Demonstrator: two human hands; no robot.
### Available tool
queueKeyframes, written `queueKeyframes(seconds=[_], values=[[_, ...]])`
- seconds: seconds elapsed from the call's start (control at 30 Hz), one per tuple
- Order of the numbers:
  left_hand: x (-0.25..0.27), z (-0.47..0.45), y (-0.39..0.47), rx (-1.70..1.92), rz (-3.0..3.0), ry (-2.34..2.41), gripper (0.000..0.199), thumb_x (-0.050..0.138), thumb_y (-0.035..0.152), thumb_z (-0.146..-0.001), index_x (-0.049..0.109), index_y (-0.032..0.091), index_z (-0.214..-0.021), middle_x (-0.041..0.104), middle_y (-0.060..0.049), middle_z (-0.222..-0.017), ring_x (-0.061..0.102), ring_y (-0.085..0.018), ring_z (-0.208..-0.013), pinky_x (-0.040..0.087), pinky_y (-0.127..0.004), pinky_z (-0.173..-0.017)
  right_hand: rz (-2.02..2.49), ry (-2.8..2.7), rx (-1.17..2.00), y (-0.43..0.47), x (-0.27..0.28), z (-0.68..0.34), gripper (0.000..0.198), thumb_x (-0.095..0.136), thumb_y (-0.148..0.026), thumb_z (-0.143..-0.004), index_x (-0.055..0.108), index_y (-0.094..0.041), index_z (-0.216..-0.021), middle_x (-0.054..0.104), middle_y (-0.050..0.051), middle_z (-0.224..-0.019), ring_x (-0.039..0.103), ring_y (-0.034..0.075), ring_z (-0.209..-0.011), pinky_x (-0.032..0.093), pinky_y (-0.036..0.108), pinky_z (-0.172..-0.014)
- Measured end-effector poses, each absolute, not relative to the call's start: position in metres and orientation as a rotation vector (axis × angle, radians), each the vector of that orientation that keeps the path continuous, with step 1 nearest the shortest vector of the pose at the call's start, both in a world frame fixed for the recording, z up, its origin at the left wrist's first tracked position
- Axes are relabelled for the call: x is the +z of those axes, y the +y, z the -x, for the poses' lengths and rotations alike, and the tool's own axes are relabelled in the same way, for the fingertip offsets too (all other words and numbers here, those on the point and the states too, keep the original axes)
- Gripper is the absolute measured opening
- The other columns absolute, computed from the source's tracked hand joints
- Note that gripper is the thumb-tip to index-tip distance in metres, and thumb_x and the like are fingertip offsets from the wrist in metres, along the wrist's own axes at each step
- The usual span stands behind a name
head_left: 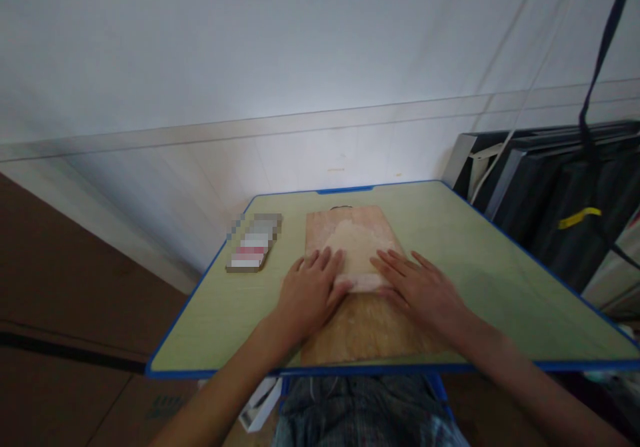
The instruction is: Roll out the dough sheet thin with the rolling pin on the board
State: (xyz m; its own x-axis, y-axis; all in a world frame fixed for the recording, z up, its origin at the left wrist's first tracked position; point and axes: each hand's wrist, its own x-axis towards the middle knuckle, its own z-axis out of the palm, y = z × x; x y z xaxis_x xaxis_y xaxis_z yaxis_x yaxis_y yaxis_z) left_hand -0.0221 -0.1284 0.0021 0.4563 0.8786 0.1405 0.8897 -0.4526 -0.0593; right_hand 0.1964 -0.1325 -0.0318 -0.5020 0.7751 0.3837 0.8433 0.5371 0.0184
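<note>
Pale dough (361, 255) on wooden board (365, 333), left hand (309, 288) and right hand (424, 287) spread, palms down

No text, brand or number can be read: the flat object (254, 241) on the surface (500, 267) is pixelated, and the faint greenish marking (167, 405) at lower left is blurred.

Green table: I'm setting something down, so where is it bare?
Widest on the table: right of the board, between the right hand and blue edge. A smaller patch lies between the pixelated item and the board. Crowded: mid-board, where the left hand and right hand touch the pale sheet.
</note>
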Motion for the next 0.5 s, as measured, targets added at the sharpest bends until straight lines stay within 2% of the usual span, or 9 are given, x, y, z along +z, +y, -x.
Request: queueKeyframes(seconds=[0.1, 0.2, 0.4, 0.5], values=[[-0.003, 0.025, -0.165, -0.074, 2.582, -1.539, 0.06, 0.035, 0.054, -0.089, 0.032, 0.022, -0.139, 0.037, -0.011, -0.144, 0.04, -0.03, -0.128, 0.039, -0.048, -0.099, 1.268, -2.445, -0.402, -0.149, -0.04, -0.199, 0.043, 0.034, -0.035, -0.095, 0.043, -0.023, -0.135, 0.044, 0.007, -0.14, 0.033, 0.024, -0.132, 0.028, 0.053, -0.105], [-0.008, 0.024, -0.179, -0.084, 2.524, -1.528, 0.067, 0.04, 0.058, -0.085, 0.031, 0.021, -0.14, 0.034, -0.014, -0.146, 0.038, -0.034, -0.129, 0.039, -0.051, -0.098, 1.225, -2.462, -0.418, -0.148, -0.042, -0.201, 0.049, 0.035, -0.043, -0.093, 0.036, -0.024, -0.139, 0.038, 0.007, -0.144, 0.026, 0.025, -0.135, 0.022, 0.056, -0.106], [-0.007, 0.019, -0.17, -0.092, 2.498, -1.596, 0.062, 0.044, 0.05, -0.087, 0.034, 0.018, -0.138, 0.038, -0.016, -0.143, 0.041, -0.034, -0.127, 0.042, -0.051, -0.095, 1.313, -2.436, -0.386, -0.129, -0.036, -0.191, 0.048, 0.035, -0.045, -0.093, 0.043, -0.023, -0.134, 0.04, 0.011, -0.142, 0.029, 0.03, -0.133, 0.017, 0.063, -0.104], [-0.008, 0.019, -0.168, -0.103, 2.494, -1.621, 0.059, 0.045, 0.047, -0.087, 0.036, 0.018, -0.137, 0.039, -0.016, -0.142, 0.043, -0.033, -0.125, 0.043, -0.05, -0.095, 1.315, -2.468, -0.367, -0.126, -0.033, -0.19, 0.048, 0.033, -0.046, -0.093, 0.043, -0.024, -0.135, 0.039, 0.011, -0.144, 0.028, 0.03, -0.134, 0.018, 0.063, -0.104]])
